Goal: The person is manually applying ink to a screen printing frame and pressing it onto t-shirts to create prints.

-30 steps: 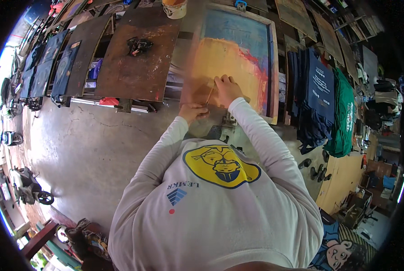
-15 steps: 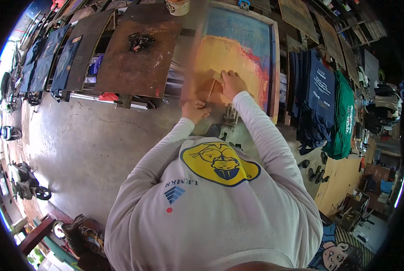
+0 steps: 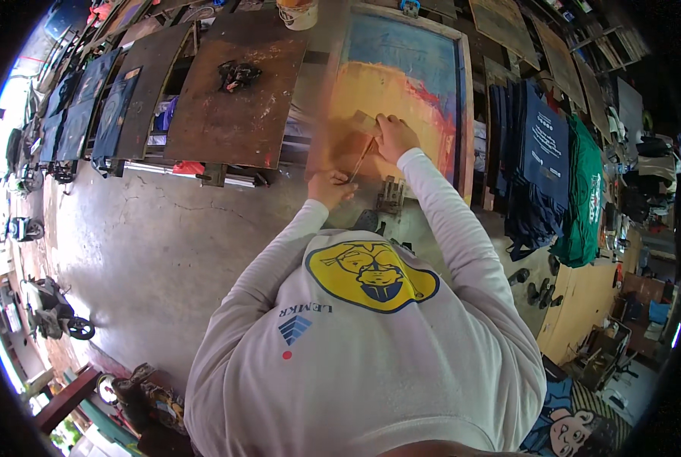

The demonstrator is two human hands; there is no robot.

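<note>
My right hand (image 3: 394, 139) grips a small beige rectangular piece (image 3: 365, 122) over the paint-stained orange, red and blue screen in a wooden frame (image 3: 464, 107). A thin stick-like item (image 3: 364, 158) slants down from that piece toward my left hand (image 3: 330, 188). The left hand is closed on its lower end at the screen's near edge, with the fingers partly hidden. Beneath that edge, between my arms, sits a metal fitting (image 3: 390, 196).
Left stand brown boards (image 3: 233, 129), a crumpled black item (image 3: 238, 75) and dark printed fabrics (image 3: 113, 114). A bucket (image 3: 296, 15) sits behind. Stacked navy (image 3: 538, 152) and green fabrics (image 3: 582, 190) hang right. Motorbikes (image 3: 51, 312) stand far left; footwear (image 3: 538, 289) lies on the floor.
My right hand has moved up and to the right with the beige piece. My left hand has shifted slightly right, staying closed near the screen's near edge.
</note>
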